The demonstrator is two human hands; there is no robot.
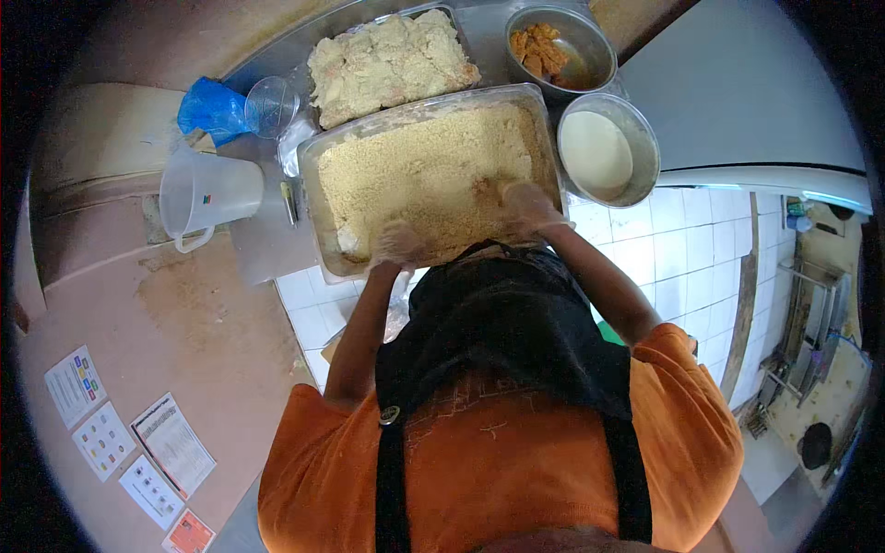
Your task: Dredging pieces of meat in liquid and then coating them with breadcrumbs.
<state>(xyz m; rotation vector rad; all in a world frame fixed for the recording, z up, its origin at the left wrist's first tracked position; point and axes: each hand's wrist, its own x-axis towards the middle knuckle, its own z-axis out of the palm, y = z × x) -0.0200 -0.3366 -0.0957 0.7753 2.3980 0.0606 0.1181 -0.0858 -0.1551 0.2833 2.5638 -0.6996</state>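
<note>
A large clear plastic tub [314, 228] of pale crumbly breading lies directly before me. My left hand [397, 243], in a clear disposable glove, is in the breading by the tub's near side; what its fingers do is hidden. My right hand [527, 205], gloved and coated with crumbs, is at the right part of the tub, beside a reddish-brown piece [485, 188] partly covered in breading. Whether it grips that piece is unclear. Beyond the tub, a tray holds heaped breaded pieces [390, 62]. To the right stand a metal bowl of whitish liquid [596, 151] and a metal pot with orange-brown coated pieces [539, 52].
At the left are a translucent measuring jug [207, 193], a clear round container [271, 107], a blue plastic bag [211, 110] and a marker-like object [288, 204]. A large grey surface [740, 90] lies beyond the bowls at the right. Papers hang on the left wall.
</note>
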